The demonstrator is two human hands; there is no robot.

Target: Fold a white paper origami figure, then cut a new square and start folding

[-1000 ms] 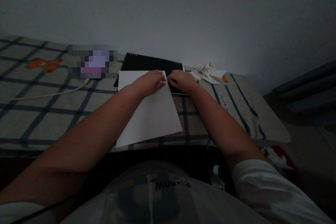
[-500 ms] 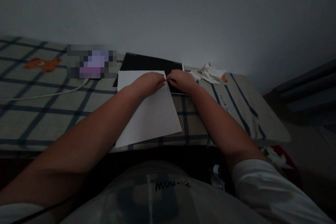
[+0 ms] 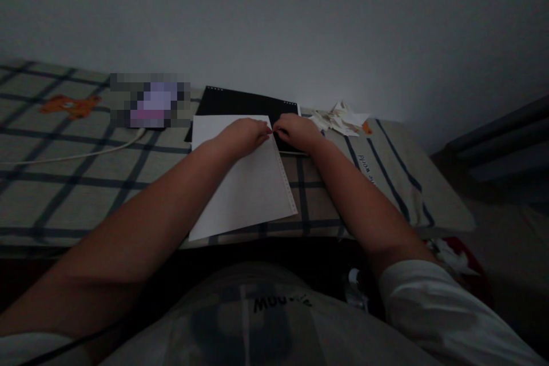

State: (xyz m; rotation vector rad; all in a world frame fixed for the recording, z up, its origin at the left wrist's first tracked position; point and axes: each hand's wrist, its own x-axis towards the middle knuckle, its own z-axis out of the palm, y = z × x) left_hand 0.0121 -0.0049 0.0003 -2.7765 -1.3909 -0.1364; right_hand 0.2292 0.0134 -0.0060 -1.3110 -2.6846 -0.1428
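A white sheet of loose-leaf paper [image 3: 244,189], with punched holes along its right edge, lies on a checked bedcover [image 3: 77,183]. My left hand [image 3: 244,134] rests on the sheet's far right corner, fingers pinched at the edge. My right hand [image 3: 298,131] meets it at the same corner, fingertips pinching the paper's hole strip. Under the sheet's far end lies a black notebook cover [image 3: 240,104].
A pile of torn paper scraps [image 3: 341,118] lies to the right near the wall. A white cable [image 3: 72,154] runs across the cover at left, beside a blurred object [image 3: 150,101]. An orange bear print [image 3: 71,105] marks the cover. The bed's edge drops off at right.
Hardly anything has moved. Both hands stay at the sheet's far right corner, with the fingertips shifting slightly.
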